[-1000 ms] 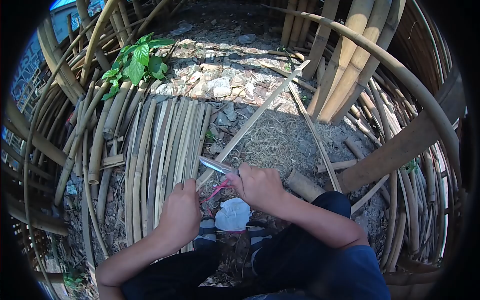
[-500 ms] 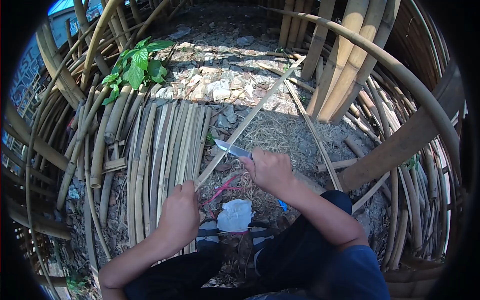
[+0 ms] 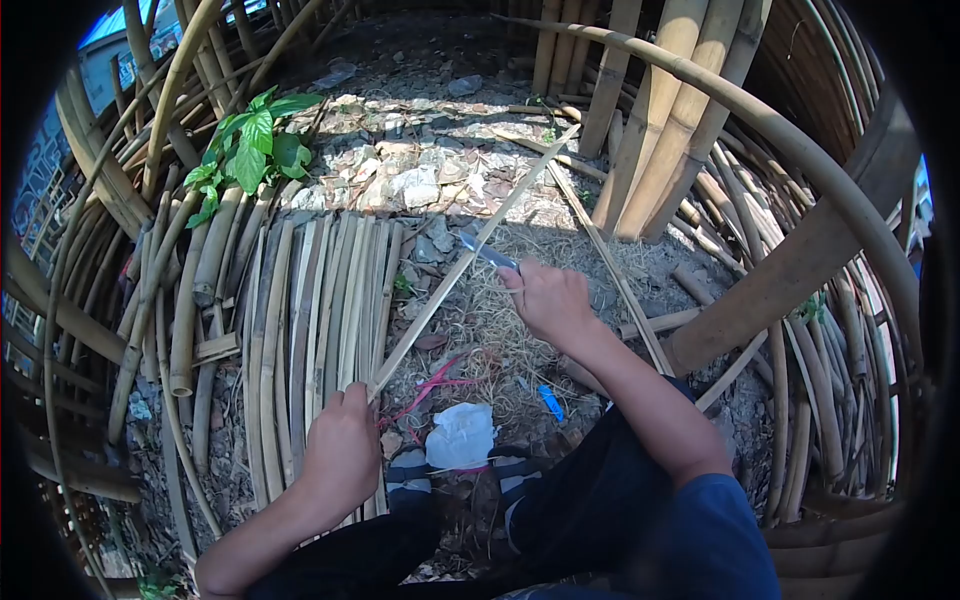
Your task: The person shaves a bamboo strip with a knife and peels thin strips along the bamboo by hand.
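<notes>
A: What does the right hand have?
B: A knife, fingers closed round its handle, blade tip at the strip.

A: And the left hand?
B: Nearly shut, pinching the strip's near end. I can't tell how the hidden fingertips sit.

A: Where does the strip run?
B: Away from that hand, slanting up to the right over the shavings, its far end near the thick poles.

A: How would it handle?
B: Light, I'd judge, and springy: stiff enough to reach out straight, likely to flex towards the far end. Its edges may be sharp or splintery, so a firm pinch at the near end, well apart from the blade, seems the best hold.

A: What lies around?
B: Pink string just beyond the left hand, a pale sheet beside it, a small blue thing to the right. More strips lie side by side on the left.
</notes>
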Available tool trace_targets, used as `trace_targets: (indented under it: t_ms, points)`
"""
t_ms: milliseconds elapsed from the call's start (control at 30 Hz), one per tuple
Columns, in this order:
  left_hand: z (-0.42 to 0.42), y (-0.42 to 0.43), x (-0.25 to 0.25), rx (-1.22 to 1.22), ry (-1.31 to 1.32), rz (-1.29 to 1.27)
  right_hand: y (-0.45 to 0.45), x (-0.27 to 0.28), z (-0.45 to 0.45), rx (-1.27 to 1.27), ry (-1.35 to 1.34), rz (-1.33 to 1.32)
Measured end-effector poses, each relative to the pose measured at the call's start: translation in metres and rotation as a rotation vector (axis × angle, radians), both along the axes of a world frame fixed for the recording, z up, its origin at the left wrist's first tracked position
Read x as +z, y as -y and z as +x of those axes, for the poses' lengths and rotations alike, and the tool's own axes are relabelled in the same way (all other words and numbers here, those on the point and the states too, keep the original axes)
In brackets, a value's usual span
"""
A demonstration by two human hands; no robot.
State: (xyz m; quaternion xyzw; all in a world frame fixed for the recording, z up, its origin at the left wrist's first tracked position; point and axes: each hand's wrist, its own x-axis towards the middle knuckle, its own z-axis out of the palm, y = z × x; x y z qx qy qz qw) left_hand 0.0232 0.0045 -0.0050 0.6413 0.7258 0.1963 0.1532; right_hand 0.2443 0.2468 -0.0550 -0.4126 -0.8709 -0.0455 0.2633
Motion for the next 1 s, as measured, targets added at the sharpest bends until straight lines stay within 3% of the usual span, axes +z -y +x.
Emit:
trace_targets:
  t_ms: [300,567,767,1000]
  points:
    - [-0.001,0.008,-0.002,-0.006,0.036,-0.052,-0.044,0.007,0.022,-0.183,0.043,-0.209]
    - [-0.005,0.017,-0.009,-0.009,0.067,-0.121,-0.073,0.007,0.038,-0.273,0.089,-0.208]
    - [-0.006,0.018,-0.007,-0.024,0.084,-0.132,-0.116,-0.009,0.055,-0.193,0.136,-0.191]
    - [-0.005,0.018,-0.004,-0.032,0.107,-0.149,-0.148,-0.015,0.071,-0.350,0.132,-0.183]
